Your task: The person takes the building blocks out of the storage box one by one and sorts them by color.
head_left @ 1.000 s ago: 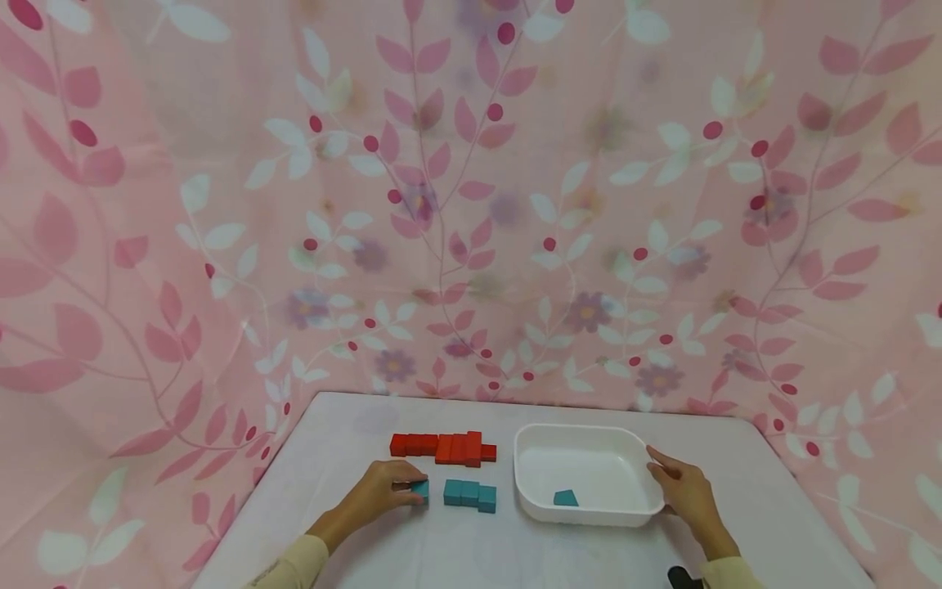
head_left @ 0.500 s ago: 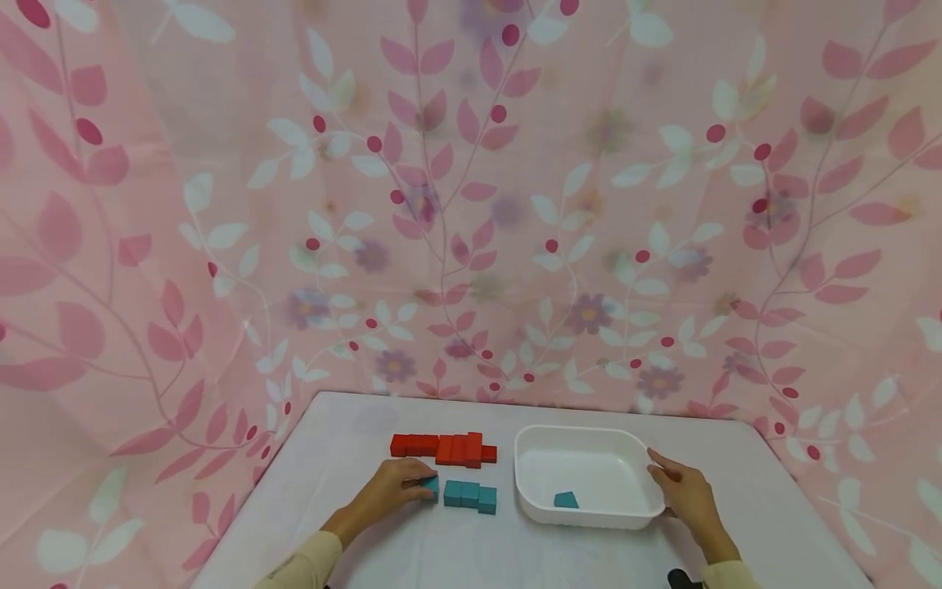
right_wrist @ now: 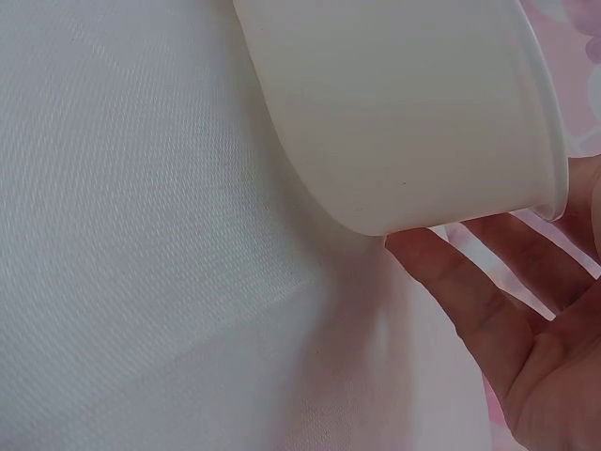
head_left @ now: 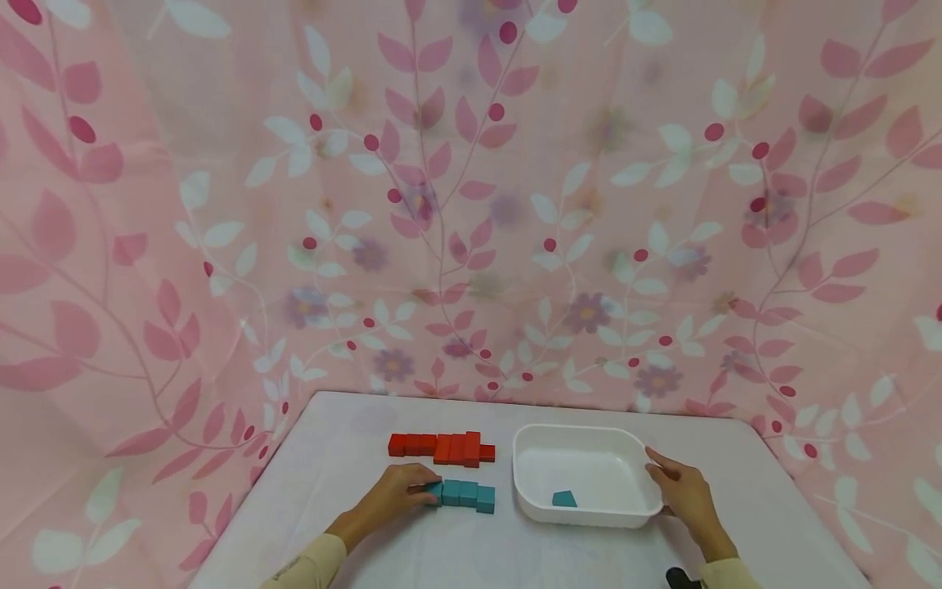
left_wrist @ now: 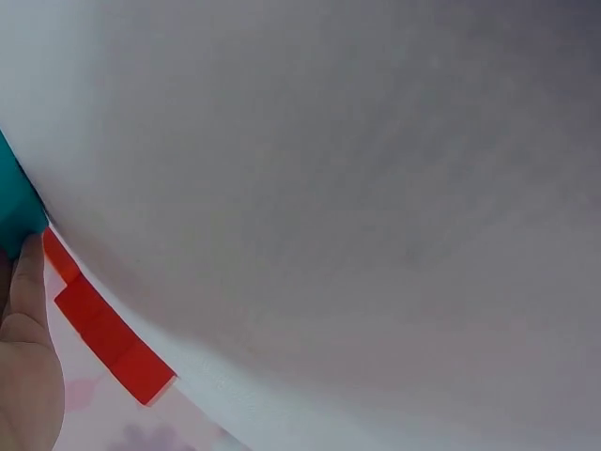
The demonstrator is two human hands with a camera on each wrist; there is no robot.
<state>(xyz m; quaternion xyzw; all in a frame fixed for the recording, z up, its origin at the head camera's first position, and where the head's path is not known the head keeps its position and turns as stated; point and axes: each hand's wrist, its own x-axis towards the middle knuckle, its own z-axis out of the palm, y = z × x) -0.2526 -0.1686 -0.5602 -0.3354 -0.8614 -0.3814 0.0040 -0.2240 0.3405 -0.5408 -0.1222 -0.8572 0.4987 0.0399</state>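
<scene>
My left hand [head_left: 401, 491] pinches a teal block [head_left: 434, 491] between thumb and fingers, at the left end of a row of teal blocks [head_left: 468, 495]. The held block sits right up against the row. Only part of a teal block [left_wrist: 17, 202] and some fingers show in the left wrist view. At the right end of a white plastic tub [head_left: 533, 514], my right hand [head_left: 688, 499] holds the wall and rim. The right wrist view shows its fingers spread at the tub's lower corner and rim. One teal piece with a slanted side [head_left: 564, 498] lies inside the tub.
Behind the teal row runs a line of red blocks [head_left: 445, 448], of differing sizes, set close together. A white cloth [head_left: 412, 556] covers the table. Floral pink fabric [head_left: 471, 204] hangs behind it. Something black [head_left: 680, 577] shows near the right sleeve.
My left hand has moved right with the teal block, closing the gap to the teal row. The right hand and the tub have stayed in place.
</scene>
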